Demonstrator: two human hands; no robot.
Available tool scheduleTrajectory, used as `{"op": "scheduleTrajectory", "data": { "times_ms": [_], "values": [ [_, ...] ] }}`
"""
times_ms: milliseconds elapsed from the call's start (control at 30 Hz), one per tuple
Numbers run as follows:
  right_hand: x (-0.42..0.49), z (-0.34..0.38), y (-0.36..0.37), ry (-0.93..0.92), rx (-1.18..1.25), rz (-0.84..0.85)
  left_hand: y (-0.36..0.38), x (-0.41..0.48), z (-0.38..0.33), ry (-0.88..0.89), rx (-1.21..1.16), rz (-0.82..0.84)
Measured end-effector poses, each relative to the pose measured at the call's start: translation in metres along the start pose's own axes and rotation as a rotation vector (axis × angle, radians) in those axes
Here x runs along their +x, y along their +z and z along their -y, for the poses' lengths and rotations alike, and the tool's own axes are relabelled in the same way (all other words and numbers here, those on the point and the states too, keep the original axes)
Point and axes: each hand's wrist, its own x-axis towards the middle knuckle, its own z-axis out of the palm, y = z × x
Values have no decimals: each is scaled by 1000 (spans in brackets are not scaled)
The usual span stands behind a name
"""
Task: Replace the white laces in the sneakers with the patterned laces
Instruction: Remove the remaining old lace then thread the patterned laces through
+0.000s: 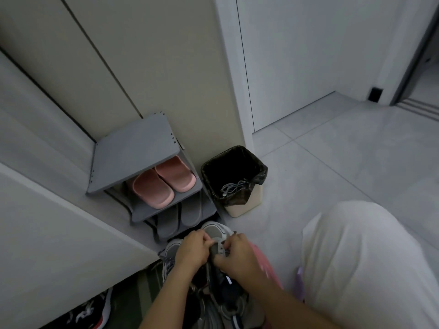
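At the 6 o'clock edge of my view, low on the tiled floor, my left hand (192,251) and right hand (237,255) meet over a grey-white sneaker (213,230), its toe pointing to 12 o'clock. The fingers of both hands are curled and pressed together. The left grips the lacing area from the 9 o'clock side and the right pinches at the eyelets from 3 o'clock. I cannot tell which lace, if any, sits between the fingertips.

A second sneaker (171,248) lies just beside my left hand at 9 o'clock. Its lacing looks dark and patterned.

At 11 o'clock from the hands stands a grey shoe rack (133,148) holding pink slippers (164,184) above grey slippers (180,217). At 1 o'clock, a bin (244,207) with a dark liner holds pale cords (234,187). My knee (368,257), in white cloth, fills the 3 o'clock side.
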Motion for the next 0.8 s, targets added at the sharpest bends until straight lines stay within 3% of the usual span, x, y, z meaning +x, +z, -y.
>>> {"op": "scheduleTrajectory", "data": {
  "times_ms": [400, 667, 800],
  "values": [
    [6, -7, 3, 29, 58, 42, -30, -14, 38, -75, -119, -147],
    [10, -13, 12, 23, 74, 31, -21, -13, 25, 28, -209, 3],
    [11, -16, 15, 20, 104, 21, 0, -6, 5, 33, -32, 75]
  ]
}}
